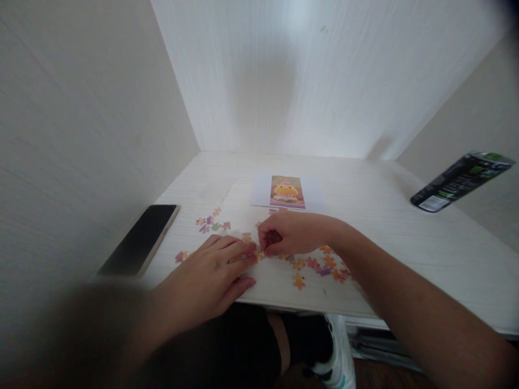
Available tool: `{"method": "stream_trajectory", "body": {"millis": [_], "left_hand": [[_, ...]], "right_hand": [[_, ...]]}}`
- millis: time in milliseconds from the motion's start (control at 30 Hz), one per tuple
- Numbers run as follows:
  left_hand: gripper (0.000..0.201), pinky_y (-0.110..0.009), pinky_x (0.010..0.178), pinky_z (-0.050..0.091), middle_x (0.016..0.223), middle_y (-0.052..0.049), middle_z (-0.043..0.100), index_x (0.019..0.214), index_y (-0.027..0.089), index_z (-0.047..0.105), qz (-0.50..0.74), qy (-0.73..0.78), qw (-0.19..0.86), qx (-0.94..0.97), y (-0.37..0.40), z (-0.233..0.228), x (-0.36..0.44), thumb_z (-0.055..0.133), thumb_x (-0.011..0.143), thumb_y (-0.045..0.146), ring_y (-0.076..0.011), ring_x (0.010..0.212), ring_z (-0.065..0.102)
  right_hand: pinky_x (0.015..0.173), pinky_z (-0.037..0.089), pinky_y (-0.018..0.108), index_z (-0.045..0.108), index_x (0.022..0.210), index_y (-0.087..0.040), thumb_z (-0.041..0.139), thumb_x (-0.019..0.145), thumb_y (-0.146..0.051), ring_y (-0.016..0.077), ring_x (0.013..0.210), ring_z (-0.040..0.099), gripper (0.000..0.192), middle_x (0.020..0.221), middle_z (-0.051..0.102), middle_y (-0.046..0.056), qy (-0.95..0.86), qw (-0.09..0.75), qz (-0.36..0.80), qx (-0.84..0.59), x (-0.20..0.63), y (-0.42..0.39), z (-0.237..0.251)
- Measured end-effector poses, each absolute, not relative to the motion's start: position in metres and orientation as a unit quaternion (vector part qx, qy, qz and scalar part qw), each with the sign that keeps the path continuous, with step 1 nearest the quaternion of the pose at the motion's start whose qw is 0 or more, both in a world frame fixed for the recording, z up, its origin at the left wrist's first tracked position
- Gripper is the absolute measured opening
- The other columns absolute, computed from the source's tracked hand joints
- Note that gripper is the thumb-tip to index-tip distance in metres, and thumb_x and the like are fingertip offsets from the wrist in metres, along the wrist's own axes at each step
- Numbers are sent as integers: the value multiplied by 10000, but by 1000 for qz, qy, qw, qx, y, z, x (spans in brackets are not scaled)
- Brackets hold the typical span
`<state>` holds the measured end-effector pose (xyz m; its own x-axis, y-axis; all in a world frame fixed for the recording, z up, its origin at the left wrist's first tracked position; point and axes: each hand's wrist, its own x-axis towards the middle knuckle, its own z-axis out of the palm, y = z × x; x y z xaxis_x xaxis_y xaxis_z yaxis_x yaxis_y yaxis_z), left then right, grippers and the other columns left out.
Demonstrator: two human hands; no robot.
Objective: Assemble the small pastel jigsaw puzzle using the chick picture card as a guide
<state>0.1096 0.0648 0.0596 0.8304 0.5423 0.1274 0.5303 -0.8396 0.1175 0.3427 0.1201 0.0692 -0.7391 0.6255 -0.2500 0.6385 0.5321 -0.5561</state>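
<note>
near the tabletop [405,259] edge the left hand [211,275] lies flat, fingers open, pressing on puzzle pieces [247,255]; just right, touching them, the right hand [290,233] is curled, pinching a piece; farther back lies the reference picture [287,192].

White desk [405,232], phone [141,237], puzzle pieces [320,266], picture card [287,192]
</note>
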Motion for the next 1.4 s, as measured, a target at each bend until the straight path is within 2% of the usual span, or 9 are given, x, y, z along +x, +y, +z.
{"method": "stream_trajectory", "body": {"millis": [167,333,500,833,1033,1133,1267,1400], "left_hand": [[295,-478,1029,427,1288,-63,629,1195,221,651,71,283,43,956,66,58,109,510,962,335,-270,1159,560],[291,-480,1037,414,1294,-55,624,1201,240,647,72,286,49,954,66,57,109,508,965,337,-267,1173,550],[296,-460,1037,416,1278,-69,629,1207,221,639,81,285,54,953,65,59,110,515,961,328,-262,1172,549],[272,-475,1014,433,1261,-75,633,1179,218,641,86,274,49,957,65,59,109,510,964,321,-272,1164,552],[272,-450,1041,435,1223,-71,657,1163,197,657,73,263,64,960,67,57,112,520,959,313,-260,1166,555],[278,-446,1030,451,1217,-73,668,1165,194,668,94,256,58,960,68,55,113,523,957,308,-259,1162,566],[278,-459,1022,461,1230,-58,674,1185,213,665,115,258,53,958,69,52,110,513,965,287,-257,1159,576],[251,-453,1031,452,1231,-73,663,1160,216,663,156,268,46,950,71,53,104,522,953,239,-245,1157,578]], "right_hand": [[572,390,215,715,886,-173,611,798,-262,107,638,570,162,790,706,20,874,9,-322,364,343,122,69],[559,382,224,729,921,-193,678,766,-382,117,635,577,250,794,712,19,874,15,-301,381,342,117,72],[576,376,235,742,890,-205,629,791,-308,121,637,575,182,773,712,17,888,21,-246,387,338,109,77],[565,362,229,716,860,-196,642,786,-302,119,644,572,149,803,708,26,873,10,-264,410,337,115,72],[553,368,227,686,857,-191,717,718,-387,129,662,575,243,791,697,27,852,17,-269,449,333,123,67],[566,385,228,694,853,-186,712,728,-363,119,643,577,217,778,698,23,845,18,-296,444,337,125,70],[534,392,227,680,858,-161,656,795,-340,95,544,548,191,692,666,8,803,-40,-352,480,351,130,76],[534,391,229,679,840,-149,686,780,-356,93,543,542,216,674,652,4,784,-107,-349,502,358,133,79]]}}
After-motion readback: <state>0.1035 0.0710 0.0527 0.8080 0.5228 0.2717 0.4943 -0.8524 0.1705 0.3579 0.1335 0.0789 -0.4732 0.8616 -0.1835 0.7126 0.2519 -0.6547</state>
